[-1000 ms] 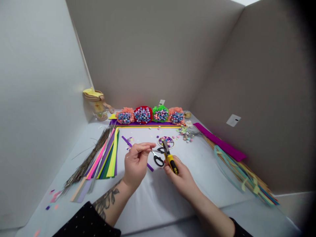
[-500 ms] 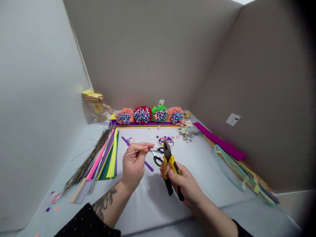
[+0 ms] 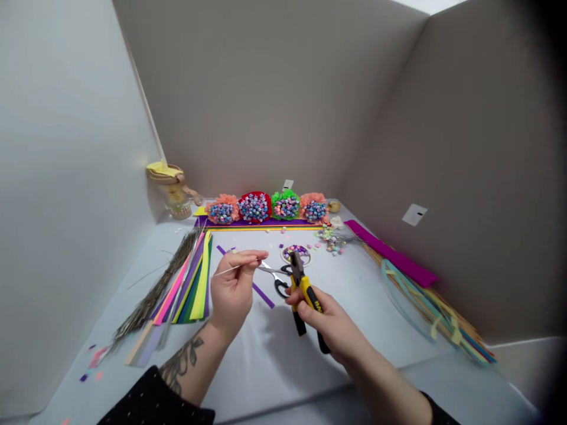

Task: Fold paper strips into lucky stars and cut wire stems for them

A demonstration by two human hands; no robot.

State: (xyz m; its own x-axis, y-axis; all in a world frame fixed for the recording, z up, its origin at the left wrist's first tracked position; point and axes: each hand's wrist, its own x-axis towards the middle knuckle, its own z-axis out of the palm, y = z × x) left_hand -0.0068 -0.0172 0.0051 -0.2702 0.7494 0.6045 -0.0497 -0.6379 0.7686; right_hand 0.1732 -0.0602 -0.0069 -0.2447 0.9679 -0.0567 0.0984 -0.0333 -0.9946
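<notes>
Between thumb and fingers my left hand (image 3: 234, 289) pinches a thin, pale wire-like stem (image 3: 227, 271), raised over the table. My right hand (image 3: 325, 321) is wrapped round yellow-and-black pliers (image 3: 303, 289), their jaws pointing up and away from me; the jaws look nearly closed, with nothing seen in them. Pliers and stem are apart. Behind my hands lie scissors (image 3: 282, 283) with black handles, partly covered by the pliers. A purple paper strip (image 3: 264, 295) rests below them, and a round dish (image 3: 309, 260) of small folded paper stars stands just beyond the plier jaws.
Several star-filled tissue bouquets (image 3: 254, 207) line the back. Paper strips (image 3: 188, 295) and a bundle of thin wires (image 3: 155, 295) lie left, near a jar (image 3: 177, 195). On the right are stars on wires (image 3: 332, 239), a magenta sheet (image 3: 394, 255) and more strips (image 3: 425, 307).
My left hand has shifted slightly left with the stem, away from the pliers. The pliers have tilted a little, and the whole view has moved slightly.
</notes>
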